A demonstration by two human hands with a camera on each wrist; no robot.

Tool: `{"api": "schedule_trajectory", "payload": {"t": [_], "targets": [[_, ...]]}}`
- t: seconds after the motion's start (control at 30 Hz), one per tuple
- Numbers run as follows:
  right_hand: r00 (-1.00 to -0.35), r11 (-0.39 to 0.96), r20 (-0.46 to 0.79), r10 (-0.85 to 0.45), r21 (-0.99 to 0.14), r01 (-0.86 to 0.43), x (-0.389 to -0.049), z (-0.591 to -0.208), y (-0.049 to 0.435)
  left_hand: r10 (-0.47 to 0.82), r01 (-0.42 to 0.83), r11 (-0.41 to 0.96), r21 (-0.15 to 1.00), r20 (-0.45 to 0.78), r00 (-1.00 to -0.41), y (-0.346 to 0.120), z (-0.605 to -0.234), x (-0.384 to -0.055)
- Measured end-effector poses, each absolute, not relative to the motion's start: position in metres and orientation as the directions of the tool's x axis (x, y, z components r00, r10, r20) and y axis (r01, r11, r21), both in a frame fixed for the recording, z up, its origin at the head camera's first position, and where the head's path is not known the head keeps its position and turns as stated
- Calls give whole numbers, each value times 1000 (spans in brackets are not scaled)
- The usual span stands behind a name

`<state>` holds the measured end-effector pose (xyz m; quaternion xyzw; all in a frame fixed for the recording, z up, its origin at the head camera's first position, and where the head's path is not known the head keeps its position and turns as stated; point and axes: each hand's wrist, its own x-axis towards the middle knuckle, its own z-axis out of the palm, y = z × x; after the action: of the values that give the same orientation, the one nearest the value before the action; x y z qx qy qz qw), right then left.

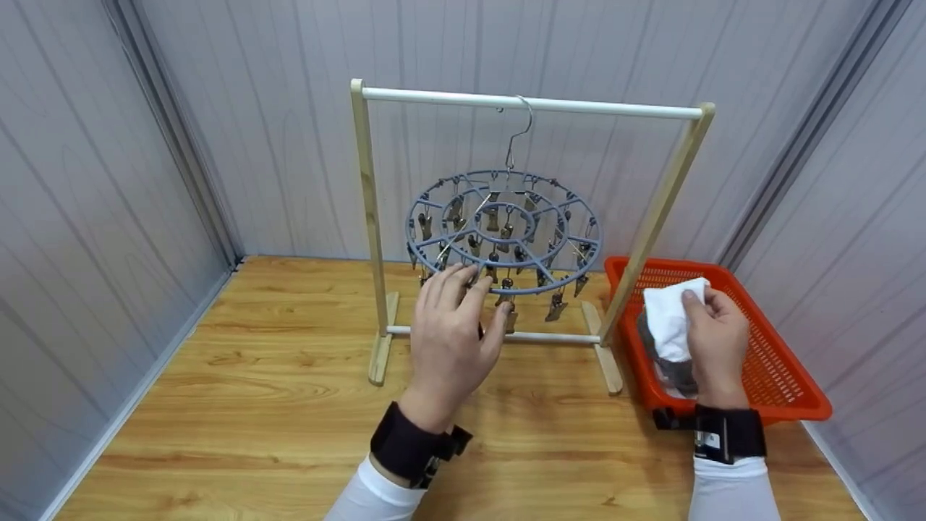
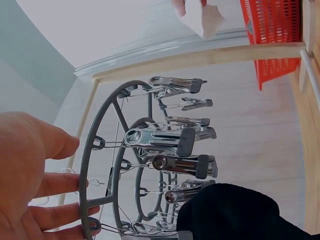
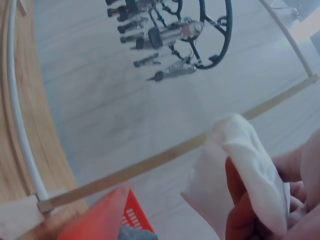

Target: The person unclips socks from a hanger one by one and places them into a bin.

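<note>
A grey round clip hanger [image 1: 539, 291] with several metal clips hangs by its hook from the white rail. My left hand [image 1: 450, 340] reaches up at its near rim, fingers loosely extended. In the left wrist view, some fingers of that hand pass behind the rim and the thumb stays apart from it. A black sock [image 2: 235, 212] hangs below the clips there; the head view hides it behind my left hand. Over the basket, my right hand [image 1: 720, 340] pinches a small white sock [image 1: 667, 318] between thumb and fingers.
The white rail [image 1: 600, 108] belongs to a wooden-legged stand on the wood-grain surface [image 1: 289, 434]. At the right, an orange basket [image 1: 785, 362] holds grey cloth items [image 1: 676, 373], close to the stand's right foot [image 1: 604, 354]. Pale panel walls rise behind and at both sides.
</note>
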<state>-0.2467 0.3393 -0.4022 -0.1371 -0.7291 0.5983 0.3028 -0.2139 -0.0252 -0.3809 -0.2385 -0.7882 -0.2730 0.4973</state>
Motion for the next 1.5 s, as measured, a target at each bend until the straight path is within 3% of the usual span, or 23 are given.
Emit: {"api": "schedule_trajectory", "payload": {"t": [0.2, 0.4, 0.53, 0.67, 0.97, 1.2, 1.5], "targets": [[-766, 312, 300, 569, -940, -137, -247, -407, 352, 114, 650, 736, 188, 912, -394, -24, -380, -213], [-852, 407, 191, 488, -913, 29, -251, -412, 363, 113, 651, 736, 185, 915, -387, -24, -381, -213], [-912, 573, 116, 394, -807, 145, -251, -415, 373, 114, 657, 732, 181, 918, -379, -24, -382, -214], [-924, 717, 115, 365, -668, 200, -248, -415, 380, 114, 659, 729, 186, 916, -384, -24, -382, -214], [-899, 811, 131, 418, -500, 305, -243, -412, 381, 123, 661, 727, 188, 911, -394, -23, -381, -214], [-896, 781, 173, 409, -574, 245, -247, -409, 365, 141, 672, 716, 188, 904, -403, -24, -381, -211], [-916, 718, 218, 336, -689, 100, -243, -407, 335, 180, 751, 643, 151, 923, -339, -23, -377, -208]]}}
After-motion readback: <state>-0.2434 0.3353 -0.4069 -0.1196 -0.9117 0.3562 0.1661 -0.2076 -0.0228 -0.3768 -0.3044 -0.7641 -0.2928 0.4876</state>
